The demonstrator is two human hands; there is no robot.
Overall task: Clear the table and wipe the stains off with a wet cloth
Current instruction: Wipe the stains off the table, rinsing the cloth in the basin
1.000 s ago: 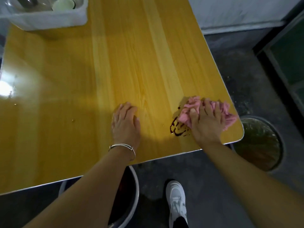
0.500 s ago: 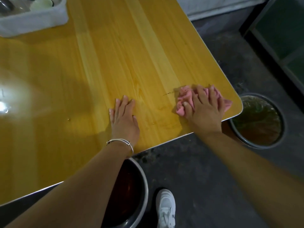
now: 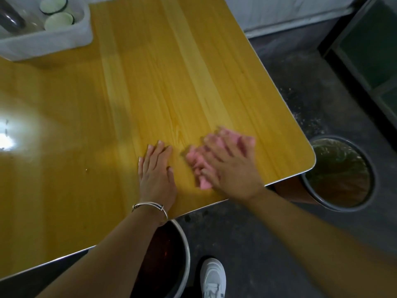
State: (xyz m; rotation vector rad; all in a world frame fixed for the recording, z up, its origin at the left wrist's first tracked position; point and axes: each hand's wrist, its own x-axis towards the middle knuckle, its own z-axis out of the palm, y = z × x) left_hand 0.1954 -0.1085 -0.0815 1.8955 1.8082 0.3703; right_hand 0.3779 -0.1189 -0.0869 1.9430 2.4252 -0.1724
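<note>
On the yellow wooden table point(image 3: 171, 78), near its front right corner, my right hand point(image 3: 231, 166) presses a crumpled pink cloth point(image 3: 196, 161) flat against the top, fingers spread over it. Hand and cloth are motion-blurred. My left hand point(image 3: 155, 168), with a silver bangle at the wrist, rests flat on the table just left of the cloth. No dark stain shows on the wood around the cloth.
A white plastic tub point(image 3: 49, 43) holding pale green cups point(image 3: 59, 20) stands at the table's far left. On the floor a round bin point(image 3: 340, 175) sits by the right corner and a metal basin point(image 3: 169, 254) below the front edge. My white shoe point(image 3: 212, 278) is beside it.
My right hand has swept the pink cloth leftward from the table's right corner to beside my left hand. The dark stain seen a second ago is gone. My left hand stayed put.
</note>
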